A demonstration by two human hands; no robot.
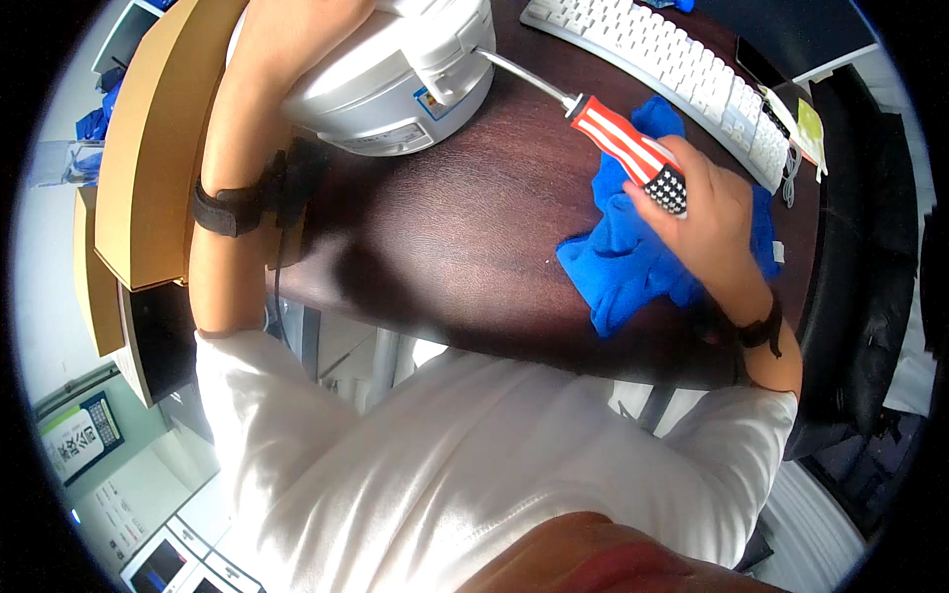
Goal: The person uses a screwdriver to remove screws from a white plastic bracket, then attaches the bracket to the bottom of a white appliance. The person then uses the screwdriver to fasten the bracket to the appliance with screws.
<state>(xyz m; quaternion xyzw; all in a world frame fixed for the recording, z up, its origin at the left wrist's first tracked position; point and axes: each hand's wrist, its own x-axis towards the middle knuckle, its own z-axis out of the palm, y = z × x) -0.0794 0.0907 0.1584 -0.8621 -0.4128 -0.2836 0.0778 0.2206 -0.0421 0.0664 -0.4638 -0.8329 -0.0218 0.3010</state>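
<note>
My right hand (707, 203) is closed around the screwdriver (623, 143), whose handle has red and white stripes and a dark end with white stars. Its metal shaft points up and left, and the tip meets or lies very near the hinge-like part on the side of a white rounded appliance, which looks like a rice cooker (405, 89). At the top edge my left hand (321, 18) rests over that appliance; its fingers are out of the picture. Under my right hand and forearm lies a crumpled blue cloth (628, 257) on the table.
A white keyboard (652, 59) sits at the far right, with a dark phone (759, 61) and a coiled cable (790, 183) beside it. Cardboard boxes (148, 148) stand left of my left arm. The dark wooden table (465, 227) has a curved near edge. A black chair (865, 267) is at right.
</note>
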